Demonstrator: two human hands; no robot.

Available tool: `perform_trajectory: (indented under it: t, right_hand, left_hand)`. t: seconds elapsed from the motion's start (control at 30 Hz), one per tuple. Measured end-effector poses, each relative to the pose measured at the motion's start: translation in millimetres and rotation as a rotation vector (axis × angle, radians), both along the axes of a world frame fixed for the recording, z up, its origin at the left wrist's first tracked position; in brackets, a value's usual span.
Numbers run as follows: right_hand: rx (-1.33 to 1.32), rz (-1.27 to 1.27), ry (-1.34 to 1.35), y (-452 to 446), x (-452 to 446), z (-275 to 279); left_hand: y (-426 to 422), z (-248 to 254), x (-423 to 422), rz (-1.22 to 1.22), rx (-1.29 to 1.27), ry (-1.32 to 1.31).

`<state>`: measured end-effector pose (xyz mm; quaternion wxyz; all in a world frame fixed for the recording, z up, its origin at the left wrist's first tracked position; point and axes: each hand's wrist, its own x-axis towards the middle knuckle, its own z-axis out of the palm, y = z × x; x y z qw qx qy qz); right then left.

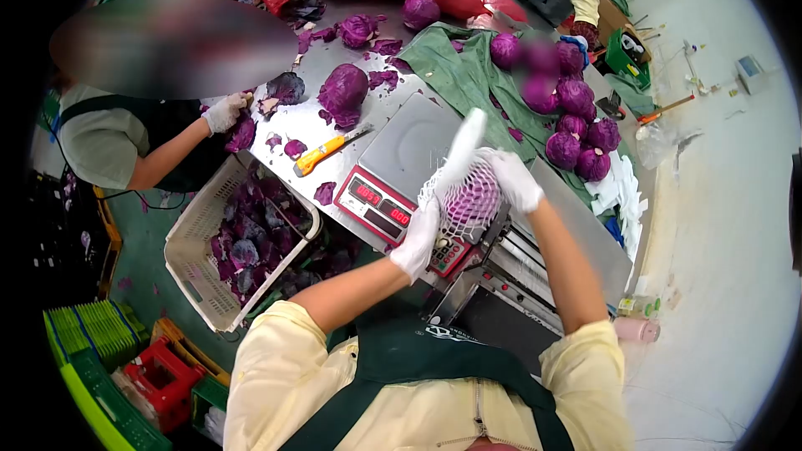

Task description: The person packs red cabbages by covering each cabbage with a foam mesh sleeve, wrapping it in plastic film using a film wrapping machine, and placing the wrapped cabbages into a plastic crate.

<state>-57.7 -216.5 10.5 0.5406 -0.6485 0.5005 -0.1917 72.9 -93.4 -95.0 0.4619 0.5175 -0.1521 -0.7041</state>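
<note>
Near the center of the frame, gloved left hand (516,181) and right hand (420,238) curl around a net-wrapped red cabbage (472,199), just beside the digital scale (411,150) on the metal tabletop (288,129).

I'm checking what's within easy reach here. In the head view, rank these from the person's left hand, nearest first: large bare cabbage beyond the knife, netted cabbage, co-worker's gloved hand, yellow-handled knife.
From the left hand:
1. Netted cabbage, right against it
2. Yellow-handled knife, left, past the scale
3. Large bare cabbage, beyond the knife
4. Co-worker's gloved hand, far left
</note>
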Motion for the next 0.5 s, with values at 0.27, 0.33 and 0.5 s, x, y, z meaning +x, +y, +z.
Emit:
perform_trajectory:
  t: [0.27,0.33,0.5]
  right_hand:
    - [-0.345,-0.227,-0.212,139.9,-39.2,75.2]
    - [0.075,-0.281,-0.648,168.7,-57.1,86.1]
    - [0.704,0.343,-0.312,200.5,-136.5,106.6]
  left_hand:
    - [53.5,65.6,21.6,0.137,-0.346,0.614]
    - [61.6,77.9,20.3,0.051,-0.367,0.613]
    - [95.2,75.4,-16.3,-0.236,-0.272,0.946]
